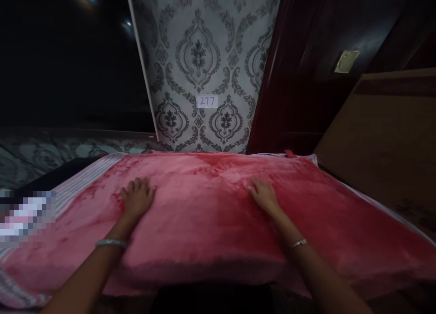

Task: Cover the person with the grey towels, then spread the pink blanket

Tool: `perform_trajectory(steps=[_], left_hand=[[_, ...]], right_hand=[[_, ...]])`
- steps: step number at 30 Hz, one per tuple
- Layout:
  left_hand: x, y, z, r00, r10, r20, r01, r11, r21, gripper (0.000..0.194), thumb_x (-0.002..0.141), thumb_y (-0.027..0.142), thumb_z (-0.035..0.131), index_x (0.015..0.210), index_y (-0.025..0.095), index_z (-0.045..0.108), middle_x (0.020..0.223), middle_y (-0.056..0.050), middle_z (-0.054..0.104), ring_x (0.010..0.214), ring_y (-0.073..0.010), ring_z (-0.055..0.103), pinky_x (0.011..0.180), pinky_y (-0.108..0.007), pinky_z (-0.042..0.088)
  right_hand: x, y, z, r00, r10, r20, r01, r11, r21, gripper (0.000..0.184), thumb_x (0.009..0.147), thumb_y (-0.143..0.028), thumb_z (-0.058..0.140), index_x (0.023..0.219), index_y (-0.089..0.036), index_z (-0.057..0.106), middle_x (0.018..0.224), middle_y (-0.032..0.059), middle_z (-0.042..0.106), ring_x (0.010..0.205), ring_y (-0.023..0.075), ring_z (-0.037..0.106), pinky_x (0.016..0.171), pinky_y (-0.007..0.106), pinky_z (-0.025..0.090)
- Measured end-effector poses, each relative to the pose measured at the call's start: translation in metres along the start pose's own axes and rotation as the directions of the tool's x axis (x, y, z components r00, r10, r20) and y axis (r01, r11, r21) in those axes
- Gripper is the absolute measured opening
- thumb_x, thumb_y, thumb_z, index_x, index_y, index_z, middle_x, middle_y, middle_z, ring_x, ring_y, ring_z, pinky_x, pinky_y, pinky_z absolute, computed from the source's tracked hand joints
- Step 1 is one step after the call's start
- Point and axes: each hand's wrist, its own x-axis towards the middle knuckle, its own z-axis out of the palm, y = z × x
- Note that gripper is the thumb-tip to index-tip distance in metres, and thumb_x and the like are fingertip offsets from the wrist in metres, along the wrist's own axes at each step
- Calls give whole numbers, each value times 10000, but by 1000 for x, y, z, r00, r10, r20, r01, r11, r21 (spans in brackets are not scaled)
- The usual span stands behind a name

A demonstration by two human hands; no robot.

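A plush pink-red blanket (190, 214) lies spread over a table-like surface and hangs over its front edge. On its left part my left hand (136, 197) rests palm down, fingers spread. My right hand (264, 193) lies flat on the redder area right of the middle, its fingers stretched forward and partly blurred. Neither hand grasps anything. Between the hands the pile looks mostly smooth, with lighter and darker brushed patches towards the back. A striped light border (90, 178) shows along the blanket's left side.
Behind the blanket stands a patterned wall (200, 55) with a paper label (207, 101) reading 277. A large dark screen (68, 64) is at the left. Dark red wood panelling (293, 69) and a brown cardboard-like box (384, 123) stand at the right.
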Motion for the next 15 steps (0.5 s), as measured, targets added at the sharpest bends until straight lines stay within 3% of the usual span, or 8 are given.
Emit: perform_trajectory(steps=[3, 5, 8, 10, 13, 15], left_hand=[[22, 45, 14, 1000, 0, 27, -1, 999, 34, 633, 1013, 430, 317, 1538, 85, 397, 1625, -242, 325, 1510, -391, 300, 1181, -632, 297], [37, 87, 27, 985, 128, 116, -132, 991, 24, 634, 1003, 405, 322, 1564, 112, 363, 1648, -223, 280, 1540, -356, 255, 1202, -611, 275], [58, 152, 50, 886, 421, 195, -413, 907, -81, 635, 995, 438, 388, 1589, 223, 328, 1677, -152, 248, 1563, -324, 195, 1235, -610, 202], [70, 190, 67, 837, 502, 217, -485, 865, -130, 649, 997, 476, 400, 1593, 232, 320, 1682, -145, 238, 1566, -334, 178, 1243, -630, 155], [87, 228, 92, 795, 568, 212, -540, 822, -179, 649, 1002, 513, 389, 1588, 240, 333, 1683, -140, 241, 1565, -341, 178, 1243, -642, 144], [100, 236, 106, 777, 593, 212, -562, 805, -192, 638, 1005, 539, 368, 1582, 267, 348, 1679, -119, 265, 1565, -332, 184, 1240, -649, 145]], right_hand=[[22, -2, 7, 997, 58, -41, -60, 997, -45, 534, 1042, -357, 308, 1531, -212, 464, 1577, 108, 449, 1471, 266, 373, 1169, 485, 330], [28, -1, 18, 996, 72, -43, -76, 994, -83, 531, 1047, -376, 298, 1526, -228, 473, 1589, 114, 430, 1472, 279, 368, 1171, 517, 310], [28, 1, 34, 997, 68, -43, -73, 988, -134, 530, 1052, -408, 303, 1525, -245, 479, 1607, 115, 402, 1478, 291, 355, 1177, 538, 283], [26, 3, 38, 997, 64, -43, -70, 987, -146, 538, 1055, -427, 302, 1537, -250, 462, 1618, 106, 385, 1482, 293, 345, 1180, 533, 280], [26, 4, 39, 997, 66, -39, -71, 985, -155, 543, 1055, -431, 304, 1542, -244, 458, 1620, 98, 383, 1481, 300, 344, 1186, 531, 270], [27, 5, 39, 997, 73, -39, -78, 985, -156, 543, 1055, -428, 305, 1543, -246, 457, 1618, 92, 388, 1479, 302, 346, 1187, 534, 268]])
